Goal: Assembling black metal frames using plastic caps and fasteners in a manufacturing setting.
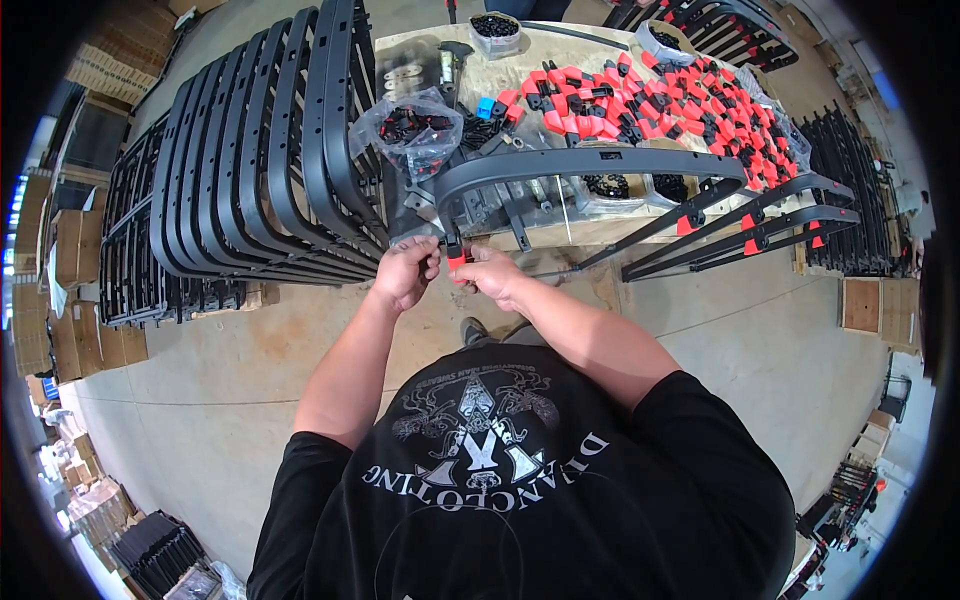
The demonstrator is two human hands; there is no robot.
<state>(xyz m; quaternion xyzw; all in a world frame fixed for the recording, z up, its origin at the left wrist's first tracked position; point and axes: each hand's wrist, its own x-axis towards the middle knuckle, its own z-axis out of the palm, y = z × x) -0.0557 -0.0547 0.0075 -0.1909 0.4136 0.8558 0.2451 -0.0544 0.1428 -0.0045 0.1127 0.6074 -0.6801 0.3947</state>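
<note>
A black bent-tube metal frame (590, 161) arches across the front of the worktable, its near left leg coming down between my hands. On that leg sits a red and black plastic clip (457, 262). My right hand (490, 276) is closed on this clip, thumb and fingers around its side. Just left of the leg is my left hand (404, 273), its fingers curled together close to the tube. Whatever those fingers pinch, if anything, is too small to make out.
The worktable (560, 45) bears a pile of red and black clips (610, 105), a plastic bag of small parts (418, 130), a hammer (450, 68) and tubs of black pieces (496, 32). Black frames (265, 150) lean in a row at left. More frames with red clips (745, 222) stand at right.
</note>
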